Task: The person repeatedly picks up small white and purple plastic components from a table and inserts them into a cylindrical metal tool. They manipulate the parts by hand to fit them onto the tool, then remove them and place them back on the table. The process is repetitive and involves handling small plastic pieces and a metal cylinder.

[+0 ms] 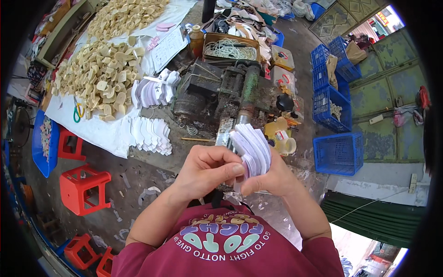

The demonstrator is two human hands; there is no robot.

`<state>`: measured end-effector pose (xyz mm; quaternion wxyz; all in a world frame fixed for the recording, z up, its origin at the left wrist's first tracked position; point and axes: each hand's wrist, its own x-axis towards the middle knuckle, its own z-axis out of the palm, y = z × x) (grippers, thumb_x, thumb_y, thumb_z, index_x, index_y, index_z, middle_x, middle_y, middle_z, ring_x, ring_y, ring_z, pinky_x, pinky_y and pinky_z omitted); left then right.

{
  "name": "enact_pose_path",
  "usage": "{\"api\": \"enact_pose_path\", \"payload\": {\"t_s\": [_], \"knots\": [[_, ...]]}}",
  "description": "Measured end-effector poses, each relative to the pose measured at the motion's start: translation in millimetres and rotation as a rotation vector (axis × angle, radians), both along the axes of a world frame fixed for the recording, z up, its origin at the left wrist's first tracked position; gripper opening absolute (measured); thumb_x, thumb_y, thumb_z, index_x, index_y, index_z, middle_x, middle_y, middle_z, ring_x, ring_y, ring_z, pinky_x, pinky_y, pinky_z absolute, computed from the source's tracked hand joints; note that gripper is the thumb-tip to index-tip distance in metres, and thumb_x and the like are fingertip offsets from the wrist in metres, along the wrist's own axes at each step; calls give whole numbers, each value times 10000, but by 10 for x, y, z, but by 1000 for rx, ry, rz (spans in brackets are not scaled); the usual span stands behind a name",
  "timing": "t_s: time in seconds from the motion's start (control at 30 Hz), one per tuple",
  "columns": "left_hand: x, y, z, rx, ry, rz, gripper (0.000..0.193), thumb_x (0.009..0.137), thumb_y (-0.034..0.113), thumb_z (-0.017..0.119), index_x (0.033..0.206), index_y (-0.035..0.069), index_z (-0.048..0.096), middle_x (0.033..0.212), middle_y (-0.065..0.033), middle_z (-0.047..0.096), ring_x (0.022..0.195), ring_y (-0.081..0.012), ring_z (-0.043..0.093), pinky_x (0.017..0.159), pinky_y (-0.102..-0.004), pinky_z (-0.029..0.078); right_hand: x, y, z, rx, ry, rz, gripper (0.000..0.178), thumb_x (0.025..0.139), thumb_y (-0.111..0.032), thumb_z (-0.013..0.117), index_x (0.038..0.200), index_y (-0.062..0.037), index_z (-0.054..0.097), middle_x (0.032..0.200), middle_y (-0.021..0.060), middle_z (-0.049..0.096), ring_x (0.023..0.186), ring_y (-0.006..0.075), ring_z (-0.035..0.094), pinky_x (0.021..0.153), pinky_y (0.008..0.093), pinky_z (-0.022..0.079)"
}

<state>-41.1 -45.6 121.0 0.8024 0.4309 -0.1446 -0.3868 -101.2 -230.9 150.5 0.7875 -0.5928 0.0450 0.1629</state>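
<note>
My right hand (276, 177) is wrapped round a stack of curved white cloth pieces (254, 147), thumb on the near side. My left hand (210, 170) pinches the stack's near left edge between thumb and fingertips; how many layers it grips is hidden. Just beyond both hands stands a greasy dark machine with a green cylinder (251, 83) and a metal end pointing toward me. On the bench to the left lie a fanned pile of white cut pieces (150, 134) and a tied bundle of similar pieces (154, 91).
Heaps of beige cupped pieces (104, 74) cover a white sheet at the left, near green-handled scissors (76, 113). Red stools (83, 187) and a blue tray (44, 150) stand on the left. Blue crates (339, 154) line the right side. Scraps litter the floor.
</note>
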Motion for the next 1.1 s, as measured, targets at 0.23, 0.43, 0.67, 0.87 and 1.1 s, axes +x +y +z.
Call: {"api": "enact_pose_path", "payload": {"t_s": [0.23, 0.43, 0.67, 0.87, 1.1], "knots": [[-67, -118, -106, 28, 0, 325, 65, 902, 35, 605, 859, -12, 616, 837, -69, 660, 698, -85, 618, 620, -236, 526, -38, -238, -81, -177, 92, -263, 692, 678, -64, 788, 1290, 29, 478, 1068, 79, 634, 837, 136, 641, 760, 283, 521], [11, -91, -269, 44, -134, 417, 32, 903, -20, 560, 897, -13, 591, 1002, -105, 607, 776, -123, 622, 637, -255, 550, -132, -576, 167, -50, 67, 61, 749, 653, -59, 696, 1351, 45, 447, 1108, 120, 641, 835, 175, 678, 752, 294, 526], [-3, -27, -507, 392, -436, 536, 308, 765, 21, 726, 1057, 14, 630, 1020, -90, 570, 798, -132, 591, 669, -247, 505, -102, -831, 7, -387, 241, 161, 698, 580, -69, 753, 1238, 43, 548, 927, 46, 663, 798, 123, 625, 738, 278, 490], [-4, -51, -796, 727, -896, 518, 296, 751, 47, 740, 1041, 67, 687, 1055, -122, 569, 980, -259, 569, 835, -337, 458, 7, -894, -299, -406, 361, 382, 560, 645, -88, 753, 1176, -14, 592, 958, 20, 633, 831, 100, 575, 743, 260, 467], [62, -6, -1036, 622, -618, 572, 133, 788, 44, 720, 912, 20, 679, 918, -88, 606, 855, -180, 597, 766, -280, 464, 75, -714, -165, -279, 304, 3, 691, 535, -62, 755, 1186, 34, 545, 868, 97, 663, 707, 192, 645, 722, 356, 521]]}}
